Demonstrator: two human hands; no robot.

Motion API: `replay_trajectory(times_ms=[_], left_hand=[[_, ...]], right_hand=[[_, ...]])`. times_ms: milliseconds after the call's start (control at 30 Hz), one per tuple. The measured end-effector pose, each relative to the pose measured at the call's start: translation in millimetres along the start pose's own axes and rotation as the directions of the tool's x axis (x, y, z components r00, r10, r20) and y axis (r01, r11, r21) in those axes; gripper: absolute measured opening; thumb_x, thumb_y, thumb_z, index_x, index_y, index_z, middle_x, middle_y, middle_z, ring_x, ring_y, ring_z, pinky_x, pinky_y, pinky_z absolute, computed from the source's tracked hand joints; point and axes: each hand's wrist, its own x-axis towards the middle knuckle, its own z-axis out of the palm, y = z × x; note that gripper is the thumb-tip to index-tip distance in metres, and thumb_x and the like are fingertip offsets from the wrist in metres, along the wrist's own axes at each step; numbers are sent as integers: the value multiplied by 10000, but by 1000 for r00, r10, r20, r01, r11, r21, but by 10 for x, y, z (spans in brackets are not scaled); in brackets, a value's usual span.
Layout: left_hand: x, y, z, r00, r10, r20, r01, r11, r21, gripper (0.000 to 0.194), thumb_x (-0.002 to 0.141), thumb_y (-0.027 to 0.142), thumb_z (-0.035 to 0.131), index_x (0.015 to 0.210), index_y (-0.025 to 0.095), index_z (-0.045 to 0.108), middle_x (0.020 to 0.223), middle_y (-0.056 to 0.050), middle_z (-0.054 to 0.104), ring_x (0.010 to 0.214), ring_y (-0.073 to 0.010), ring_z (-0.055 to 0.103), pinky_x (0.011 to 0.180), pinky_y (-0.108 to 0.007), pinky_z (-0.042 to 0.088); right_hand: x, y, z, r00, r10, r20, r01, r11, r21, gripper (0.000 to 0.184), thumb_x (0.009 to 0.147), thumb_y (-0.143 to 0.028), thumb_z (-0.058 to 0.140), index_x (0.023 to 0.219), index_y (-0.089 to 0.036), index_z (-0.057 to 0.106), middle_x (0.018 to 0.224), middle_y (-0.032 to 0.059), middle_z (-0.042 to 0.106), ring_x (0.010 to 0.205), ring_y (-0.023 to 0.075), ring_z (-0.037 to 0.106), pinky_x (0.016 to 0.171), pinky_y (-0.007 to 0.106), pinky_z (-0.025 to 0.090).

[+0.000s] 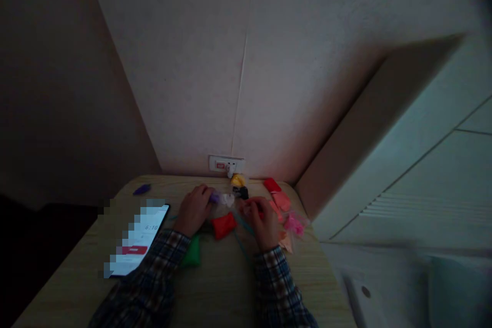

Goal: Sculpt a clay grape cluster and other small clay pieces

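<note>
My left hand (pixel 194 210) is closed, its fingertips on a small purple packet (pixel 215 198) with a whitish clear end (pixel 228 200). To the right, my right hand (pixel 266 223) is pinched, with a bit of red showing at its fingers; what it holds is too dark to make out. Between the hands lies a red-orange packet (pixel 224 225), soft like bagged modelling clay. A green packet (pixel 192 252) sits beside my left wrist. Yellow (pixel 238 180) and black (pixel 241 192) packets are beyond the hands, near the wall.
A lit phone (pixel 140 241) lies left of my left forearm. Behind it is a small purple piece (pixel 142 189). Red (pixel 272 185), salmon (pixel 281 201), pink (pixel 294 223) and peach (pixel 285 242) packets lie at the right edge of the wooden table (pixel 215 297). A wall socket (pixel 226 164) holds a plug.
</note>
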Motion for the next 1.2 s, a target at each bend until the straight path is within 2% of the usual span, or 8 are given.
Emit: replay_trajectory(times_ms=[100, 167, 233, 333, 567, 867, 1000, 1200], left_hand=[[-14, 9, -93, 994, -57, -95, 37, 979, -199, 353, 771, 65, 499, 1103, 138, 592, 1115, -119, 599, 1054, -252, 555, 946, -398, 434], [-50, 26, -177, 985, -127, -113, 62, 887, -458, 316, 785, 153, 530, 1093, 135, 600, 1133, -122, 612, 1060, -254, 572, 945, -405, 446], [-118, 47, -251, 987, -158, -16, 98, 683, -724, 317, 780, 286, 580, 1070, 163, 612, 1107, -100, 653, 1023, -250, 614, 891, -385, 493], [-270, 77, -306, 982, -92, 167, 191, 472, -861, 278, 756, 294, 607, 1015, 194, 632, 1053, -76, 695, 1016, -244, 632, 879, -358, 505], [-505, 113, -356, 991, -52, 127, 135, 536, -833, 187, 801, 297, 578, 931, 191, 662, 939, -47, 706, 930, -227, 638, 864, -350, 505], [-652, 217, -387, 999, -36, -41, -9, 628, -778, 202, 774, 258, 612, 958, 180, 638, 929, -55, 658, 842, -196, 626, 758, -294, 502], [-701, 293, -370, 991, 15, -132, -105, 697, -709, 98, 776, 254, 615, 805, 173, 662, 814, -45, 640, 787, -192, 597, 735, -295, 468], [-802, 293, -274, 998, 14, -62, -55, 664, -745, 129, 773, 256, 621, 698, 154, 646, 687, -18, 627, 653, -163, 579, 631, -257, 446]], right_hand=[[-8, -30, -4, 1000, -23, 7, 23, 1000, -19, 183, 872, -246, 431, 828, -180, 596, 809, 57, 636, 767, 188, 586, 689, 301, 447], [-22, -71, 10, 999, -31, 27, 31, 999, -4, 175, 878, -234, 425, 877, -175, 590, 821, 61, 628, 768, 185, 580, 685, 299, 451], [-42, -127, 31, 995, -68, 72, 66, 997, 28, 198, 885, -223, 429, 1011, -173, 573, 883, 68, 619, 798, 183, 572, 708, 301, 460], [-82, -222, 66, 967, -185, 173, 179, 982, 53, 322, 875, -197, 469, 1195, -209, 508, 1001, 70, 592, 859, 182, 556, 779, 312, 462], [-191, -301, 134, 931, -297, 213, 291, 955, 59, 44, 842, -208, 538, 832, -199, 579, 810, 39, 582, 793, 192, 554, 723, 318, 464], [-333, -247, 101, 968, -155, 196, 110, 969, 223, 116, 815, -310, 609, 781, -203, 581, 730, 12, 606, 677, 165, 574, 642, 288, 474], [-385, -233, 78, 952, -153, 264, 82, 962, 261, 129, 781, -317, 649, 755, -209, 583, 700, 4, 583, 649, 160, 556, 605, 277, 457], [-457, -186, 73, 941, -132, 311, 8, 930, 368, 151, 764, -346, 659, 738, -211, 597, 699, -4, 564, 646, 146, 530, 617, 273, 431]])
